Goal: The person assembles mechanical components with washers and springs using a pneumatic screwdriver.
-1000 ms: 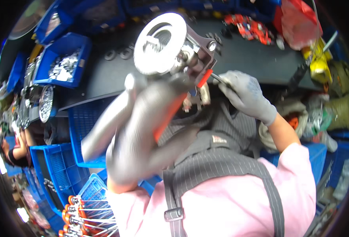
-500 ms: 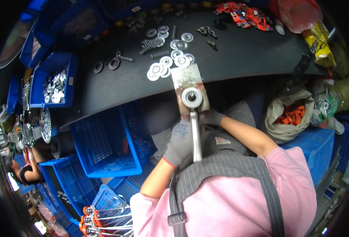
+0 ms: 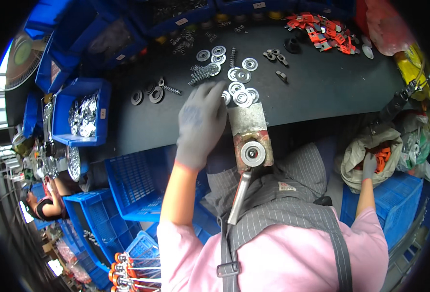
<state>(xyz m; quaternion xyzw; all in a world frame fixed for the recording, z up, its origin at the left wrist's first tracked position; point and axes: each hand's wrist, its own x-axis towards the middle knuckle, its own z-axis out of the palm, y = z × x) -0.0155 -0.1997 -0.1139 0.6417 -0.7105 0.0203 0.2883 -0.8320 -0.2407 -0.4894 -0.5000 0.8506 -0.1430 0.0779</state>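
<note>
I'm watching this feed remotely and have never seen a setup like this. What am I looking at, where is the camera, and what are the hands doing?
There is no machine here: a person works with two gloved hands. The single picture comes from a fisheye camera on the person's head, looking down, so straight edges bend near the rim. The left hand reaches over the dark worktable toward a cluster of silver washers; its grip is open and holds nothing. The right hand reaches down into a sack of orange parts beside the table; whether it holds anything cannot be told. At the table edge stands a metal press tool with a long handle. Springs, red clips and blue bins lie around.
</note>
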